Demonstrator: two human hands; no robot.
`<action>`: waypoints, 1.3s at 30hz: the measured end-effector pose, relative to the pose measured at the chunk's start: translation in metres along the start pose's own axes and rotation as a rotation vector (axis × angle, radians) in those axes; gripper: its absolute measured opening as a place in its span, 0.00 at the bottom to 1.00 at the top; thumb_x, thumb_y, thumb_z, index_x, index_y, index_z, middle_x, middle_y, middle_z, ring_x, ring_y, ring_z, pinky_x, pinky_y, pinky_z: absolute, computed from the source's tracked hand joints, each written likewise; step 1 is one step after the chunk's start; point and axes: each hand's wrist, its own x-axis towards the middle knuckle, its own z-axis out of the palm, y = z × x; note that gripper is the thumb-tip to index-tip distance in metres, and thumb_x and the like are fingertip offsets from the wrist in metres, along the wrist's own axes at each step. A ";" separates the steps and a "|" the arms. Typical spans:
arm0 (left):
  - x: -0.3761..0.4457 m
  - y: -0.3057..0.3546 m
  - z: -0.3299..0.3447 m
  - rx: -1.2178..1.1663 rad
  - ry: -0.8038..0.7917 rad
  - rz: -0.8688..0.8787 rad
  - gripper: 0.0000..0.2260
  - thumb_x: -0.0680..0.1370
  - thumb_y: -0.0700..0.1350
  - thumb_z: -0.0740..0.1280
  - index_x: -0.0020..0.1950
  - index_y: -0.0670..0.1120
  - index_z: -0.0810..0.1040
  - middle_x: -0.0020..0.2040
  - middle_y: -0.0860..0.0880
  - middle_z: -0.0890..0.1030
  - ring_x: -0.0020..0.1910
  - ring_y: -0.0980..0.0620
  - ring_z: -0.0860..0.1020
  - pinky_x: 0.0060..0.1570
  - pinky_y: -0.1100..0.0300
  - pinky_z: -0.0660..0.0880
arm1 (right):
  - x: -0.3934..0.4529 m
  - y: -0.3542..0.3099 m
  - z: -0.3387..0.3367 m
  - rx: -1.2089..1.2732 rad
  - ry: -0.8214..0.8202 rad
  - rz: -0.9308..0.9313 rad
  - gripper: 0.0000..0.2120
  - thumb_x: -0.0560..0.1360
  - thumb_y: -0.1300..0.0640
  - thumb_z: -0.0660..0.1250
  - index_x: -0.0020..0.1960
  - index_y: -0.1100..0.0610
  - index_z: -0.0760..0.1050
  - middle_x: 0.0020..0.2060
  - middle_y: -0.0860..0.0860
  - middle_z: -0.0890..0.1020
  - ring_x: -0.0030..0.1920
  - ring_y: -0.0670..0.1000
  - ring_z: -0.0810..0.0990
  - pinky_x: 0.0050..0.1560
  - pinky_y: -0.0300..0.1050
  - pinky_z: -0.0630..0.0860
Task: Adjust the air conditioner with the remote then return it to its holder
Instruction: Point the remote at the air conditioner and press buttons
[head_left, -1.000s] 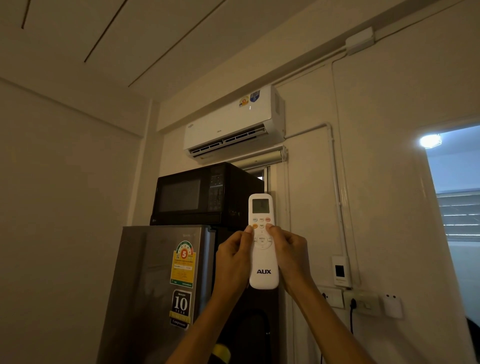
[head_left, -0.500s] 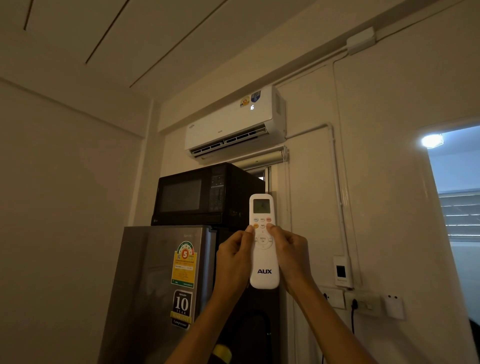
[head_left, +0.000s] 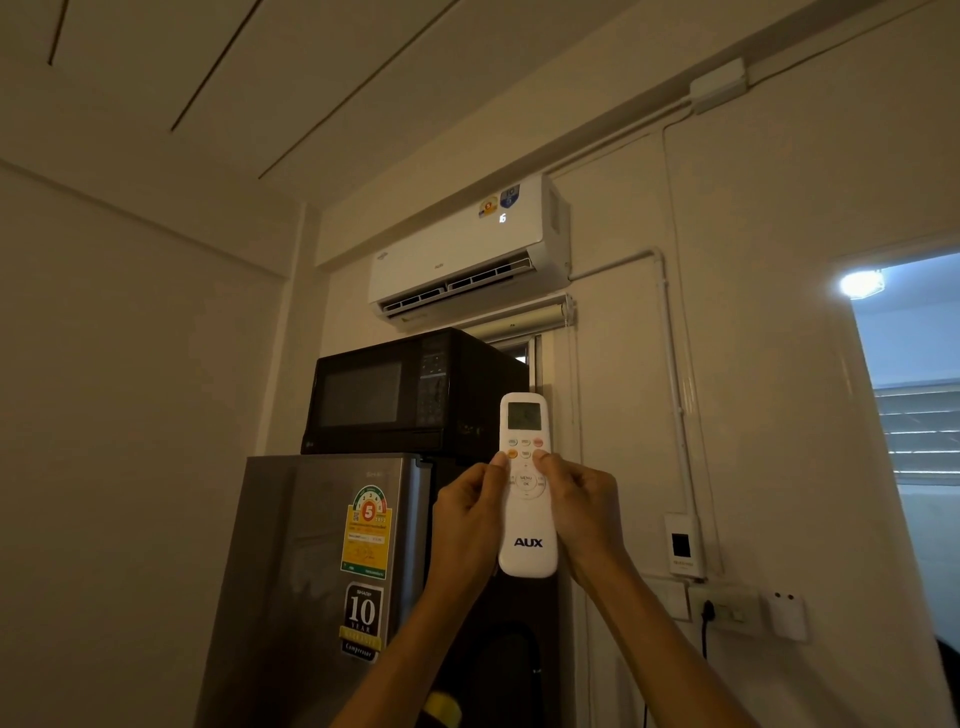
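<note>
I have the AUX remote (head_left: 527, 486) upright at centre frame, low, clasped between both hands. My left hand (head_left: 467, 525) wraps its left edge and my right hand (head_left: 582, 514) wraps its right edge, fingers curled closed around the body. Both thumbs lie on the face, tips at the button row just above the round MENU/OK pad. I cannot tell whether either thumb is actually pressing.

The remote's top end points up toward the air conditioner (head_left: 467, 254), mounted high on the wall in the upper centre of the frame, above the black microwave (head_left: 410, 389) that sits on the grey refrigerator (head_left: 322, 571). A small lit digit glows on the unit's front panel near its stickers, so I judge it is receiving commands. The remote's screen is too dim for me to read.

To do this step well, I would keep the remote's top aimed at the unit with a clear line past the microwave, hold the body steady with my fingers, and press one button at a time with a single thumb. I would check the glowing digit after each press. The holder is, I think, the small white bracket (head_left: 683, 545) on the wall at right, just above the sockets, though I cannot be sure.
</note>
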 end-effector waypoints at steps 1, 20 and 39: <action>0.000 0.000 0.000 0.001 -0.002 0.000 0.08 0.78 0.44 0.58 0.42 0.52 0.74 0.39 0.50 0.81 0.31 0.59 0.82 0.27 0.70 0.76 | 0.000 0.000 0.000 0.006 -0.004 0.005 0.04 0.74 0.53 0.64 0.43 0.51 0.76 0.40 0.52 0.82 0.38 0.53 0.83 0.37 0.45 0.81; 0.007 -0.003 -0.002 0.011 0.003 0.010 0.07 0.78 0.44 0.58 0.43 0.51 0.74 0.39 0.50 0.81 0.31 0.59 0.82 0.28 0.69 0.77 | 0.004 -0.002 0.003 -0.016 -0.008 0.012 0.05 0.73 0.50 0.64 0.39 0.47 0.74 0.37 0.49 0.82 0.37 0.51 0.83 0.37 0.44 0.80; 0.009 0.002 -0.005 0.011 0.001 0.020 0.07 0.78 0.44 0.58 0.43 0.52 0.74 0.40 0.50 0.81 0.32 0.60 0.82 0.28 0.69 0.77 | 0.007 -0.006 0.007 -0.042 -0.006 0.004 0.05 0.73 0.50 0.65 0.38 0.47 0.75 0.37 0.48 0.82 0.38 0.54 0.83 0.41 0.51 0.81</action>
